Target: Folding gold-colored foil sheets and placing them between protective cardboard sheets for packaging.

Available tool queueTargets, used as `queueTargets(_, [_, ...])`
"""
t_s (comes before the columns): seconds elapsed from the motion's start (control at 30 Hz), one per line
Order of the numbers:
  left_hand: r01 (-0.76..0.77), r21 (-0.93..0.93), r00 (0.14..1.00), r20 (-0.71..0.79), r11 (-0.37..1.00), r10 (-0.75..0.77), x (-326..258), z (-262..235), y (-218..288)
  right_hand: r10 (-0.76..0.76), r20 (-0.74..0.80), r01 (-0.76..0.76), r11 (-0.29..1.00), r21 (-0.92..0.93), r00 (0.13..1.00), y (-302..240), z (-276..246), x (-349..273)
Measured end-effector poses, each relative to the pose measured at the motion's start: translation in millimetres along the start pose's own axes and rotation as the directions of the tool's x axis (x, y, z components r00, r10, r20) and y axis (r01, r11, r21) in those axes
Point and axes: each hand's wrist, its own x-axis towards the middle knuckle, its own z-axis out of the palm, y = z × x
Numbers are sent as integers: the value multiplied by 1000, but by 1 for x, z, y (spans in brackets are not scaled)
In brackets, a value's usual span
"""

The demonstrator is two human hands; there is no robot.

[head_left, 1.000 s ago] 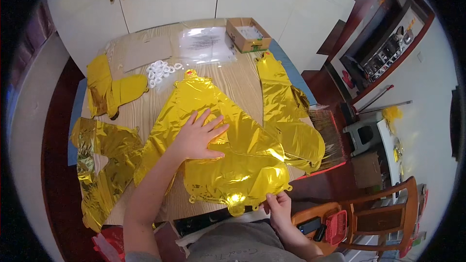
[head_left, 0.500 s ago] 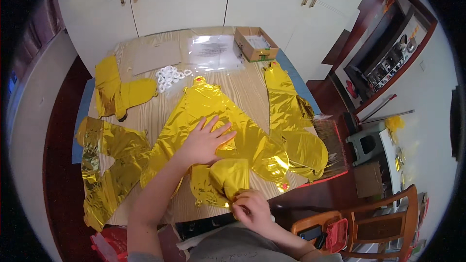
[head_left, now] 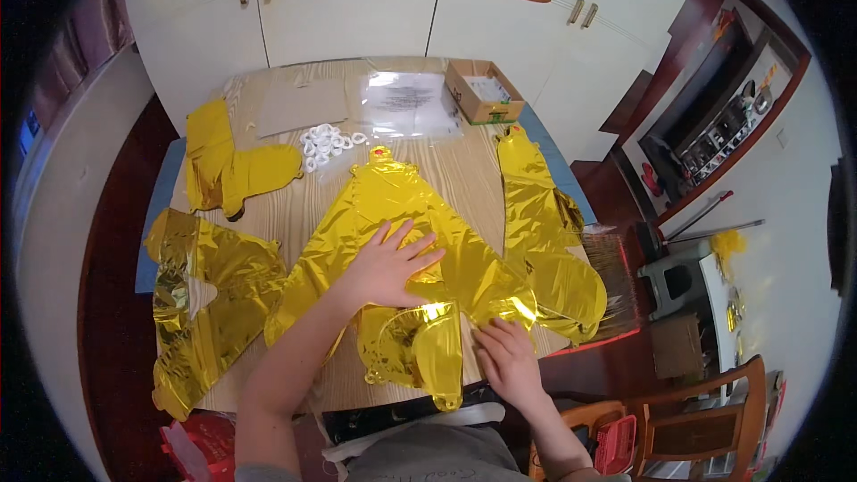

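Observation:
A large flat, uninflated gold foil balloon (head_left: pixel 386 196) lies across the middle of the wooden table, with a small tab at its far tip. My left hand (head_left: pixel 386 266) rests on it, palm down, fingers spread. Its near flap (head_left: pixel 406 344) is creased and folded, hanging toward the table's front edge. My right hand (head_left: pixel 512 362) is just right of that flap, holding nothing visible, fingers stretched out with their tips at the balloon's lower right lobe. More flat gold foil balloons lie around: one at far left (head_left: pixel 207 161), one at near left (head_left: pixel 237 268), and one at right (head_left: pixel 531 201).
Beyond the middle balloon lie several white rings (head_left: pixel 323 143), a grey card (head_left: pixel 302 107) and a clear plastic sleeve (head_left: pixel 406 98). A small cardboard box (head_left: pixel 491 107) stands at the far right corner. A wooden chair (head_left: pixel 696 424) and a red basket (head_left: pixel 616 444) are at lower right.
My right hand has let go of the near flap and moved right and slightly up. The flap now hangs lower, toward me. My left hand stays spread on the balloon.

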Motion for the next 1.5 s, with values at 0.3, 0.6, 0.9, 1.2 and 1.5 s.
queueTargets(0.3, [1, 7, 1000, 2, 1000, -1, 0, -3, 3, -86, 111, 88, 996, -10, 990, -12, 1, 6])
queueTargets(0.6, [0, -13, 1000, -3, 1000, 0, 1, -3, 3, -100, 140, 99, 995, 15, 985, -14, -1, 11])
queueTargets(0.9, [4, -16, 1000, 15, 1000, -4, 1, -3, 2, -163, 165, 171, 985, -38, 973, -19, 2, 13])
queueTargets(1.2, [2, -23, 1000, 12, 1000, -2, 1, -2, 2, -147, 197, 167, 982, -87, 969, -20, 6, 15])
queueTargets(1.5, [-15, -17, 1000, -23, 1000, 14, 0, -2, 3, -133, 294, 159, 985, -64, 947, -12, 3, 20])
